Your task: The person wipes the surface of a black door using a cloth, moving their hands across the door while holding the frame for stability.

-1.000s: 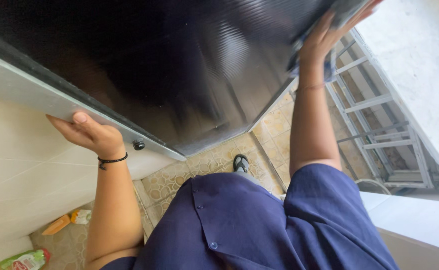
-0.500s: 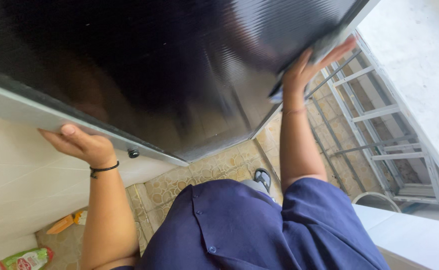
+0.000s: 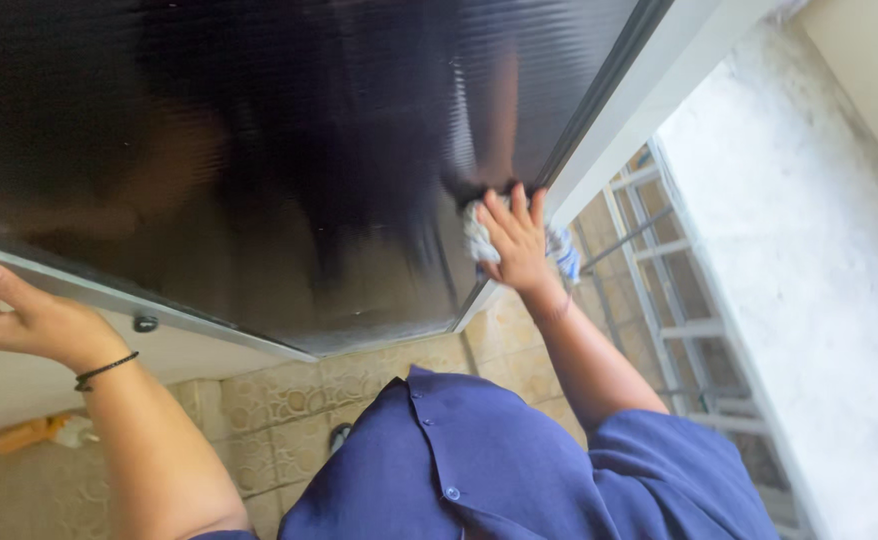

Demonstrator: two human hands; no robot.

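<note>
1. Tiled floor [image 3: 259, 400] lies below a dark glass pane [image 3: 259, 150].
2. Right hand [image 3: 517, 240], fingers spread, presses a crumpled cloth [image 3: 479, 240] against the pane's lower corner (cloth under the palm).
3. Left hand [image 3: 19, 320] grips the pale frame [image 3: 109, 300].

The dark glass pane [image 3: 259, 150] fills the upper left of the view, glossy and nearly black, faintly ribbed, throwing back a blurred reflection; it sits in a pale frame [image 3: 649, 90] whose edge runs slantwise down toward the tiled floor; a small dark knob shows on the lower rail of the frame; the cloth [image 3: 481, 240], white with a blue part, is crumpled flat against the pane near its lower right corner, just beside the frame edge, mostly covered from view.
</note>
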